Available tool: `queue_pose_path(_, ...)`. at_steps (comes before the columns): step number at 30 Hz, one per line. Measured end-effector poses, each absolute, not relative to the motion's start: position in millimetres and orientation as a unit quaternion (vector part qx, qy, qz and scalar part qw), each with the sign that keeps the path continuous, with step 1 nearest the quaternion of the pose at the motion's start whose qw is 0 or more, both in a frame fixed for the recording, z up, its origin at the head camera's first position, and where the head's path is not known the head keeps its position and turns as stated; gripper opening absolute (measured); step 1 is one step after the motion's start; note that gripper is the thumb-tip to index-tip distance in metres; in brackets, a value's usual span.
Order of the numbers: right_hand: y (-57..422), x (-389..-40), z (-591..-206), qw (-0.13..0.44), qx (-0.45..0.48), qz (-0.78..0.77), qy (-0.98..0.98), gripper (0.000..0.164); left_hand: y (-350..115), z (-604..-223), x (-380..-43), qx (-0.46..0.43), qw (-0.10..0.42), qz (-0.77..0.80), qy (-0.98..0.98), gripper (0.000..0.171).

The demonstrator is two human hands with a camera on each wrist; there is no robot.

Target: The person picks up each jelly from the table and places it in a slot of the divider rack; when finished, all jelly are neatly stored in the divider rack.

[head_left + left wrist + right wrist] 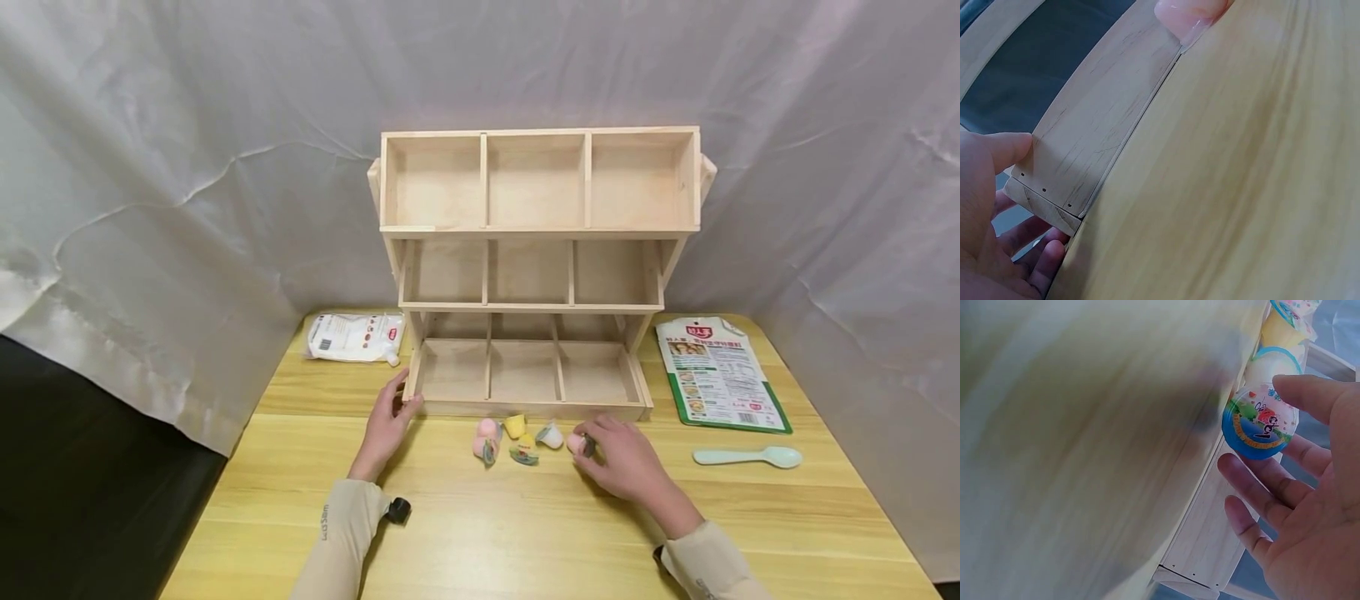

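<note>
A three-tier wooden display rack (525, 408) stands on the table, each tier split into three compartments. My left hand (386, 429) grips the front left corner of its lowest tier; the left wrist view shows the thumb (1010, 150) on the front board and fingers round the end. With my right hand (624, 460) I pinch a pink jelly cup (575, 443), whose printed lid (1260, 425) with a blue rim faces the right wrist camera. Left of it lie a white jelly cup (551, 436), yellow cups (515, 427) and pink cups (486, 437), close before the rack.
A white pouch with a spout (352, 337) lies left of the rack. To the right are a green and white printed packet (720, 375) and a pale green spoon (750, 456). Grey curtains (187, 125) hang behind and on both sides of the table (480, 542).
</note>
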State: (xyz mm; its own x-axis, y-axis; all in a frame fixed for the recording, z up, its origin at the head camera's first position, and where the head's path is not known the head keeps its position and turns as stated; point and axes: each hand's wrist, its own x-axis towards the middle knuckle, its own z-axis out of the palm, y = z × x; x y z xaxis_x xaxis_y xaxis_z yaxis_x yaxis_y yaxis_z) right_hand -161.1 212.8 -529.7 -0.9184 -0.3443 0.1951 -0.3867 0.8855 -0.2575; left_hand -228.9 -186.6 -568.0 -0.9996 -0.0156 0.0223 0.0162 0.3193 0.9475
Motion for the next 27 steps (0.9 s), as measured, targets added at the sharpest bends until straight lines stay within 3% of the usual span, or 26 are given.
queue_pose_path(15,211,-158,-529,0.053,0.171,0.152,-0.972,0.035,-188,-569,-227,-0.003,0.012,-0.579,-0.815,0.066)
queue_pose_path(27,208,-158,-513,0.082,0.187,0.178,-0.963,0.036,-188,-570,-229,-0.003,0.016,-0.575,-0.818,0.064)
